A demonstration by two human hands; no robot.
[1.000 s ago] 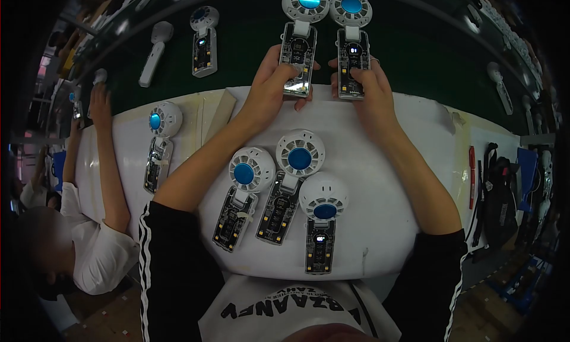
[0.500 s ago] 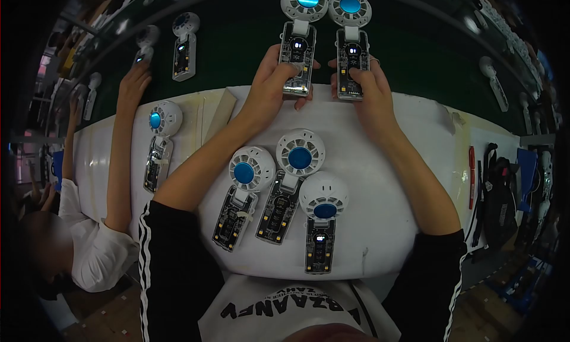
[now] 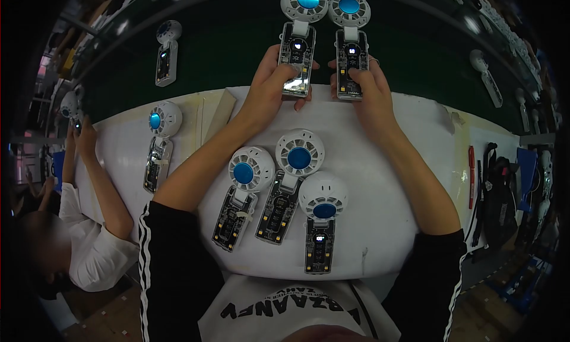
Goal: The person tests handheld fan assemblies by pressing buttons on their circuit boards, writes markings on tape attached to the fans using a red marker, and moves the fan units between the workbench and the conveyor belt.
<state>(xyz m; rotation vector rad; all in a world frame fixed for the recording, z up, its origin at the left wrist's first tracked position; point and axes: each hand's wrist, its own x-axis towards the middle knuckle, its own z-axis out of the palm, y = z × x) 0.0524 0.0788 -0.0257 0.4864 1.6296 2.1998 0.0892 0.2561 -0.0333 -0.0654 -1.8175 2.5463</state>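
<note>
A white worktable (image 3: 404, 217) fills the middle of the view, and a dark green belt (image 3: 237, 51) runs past its far edge. A co-worker (image 3: 101, 253) in a white top sits at the worktable's left end, hands at a fan. A black bag (image 3: 500, 208) lies at its right end.

Two handheld fans with clear-cased handles are held up at the worktable's far edge, their heads out over the belt. The left-hand fan (image 3: 298, 40) lies within the left hand (image 3: 272, 88), the right-hand fan (image 3: 351, 45) within the right hand (image 3: 375, 94), each nearest the hand that has it. Both hands are closed around the lower handles, fingers beneath and thumb across the front, with only a handle's thickness between.

Three more fans (image 3: 282, 206) lie at the worktable's near edge, and another fan (image 3: 159, 152) on its left part. A red pen (image 3: 472, 176) lies toward its right end.

Both held fans point away from the worktable: the right one's long axis runs almost straight out, the left one's leans slightly rightward at the head. Their small displays (image 3: 352, 51) are lit, the figures too small to read surely.
</note>
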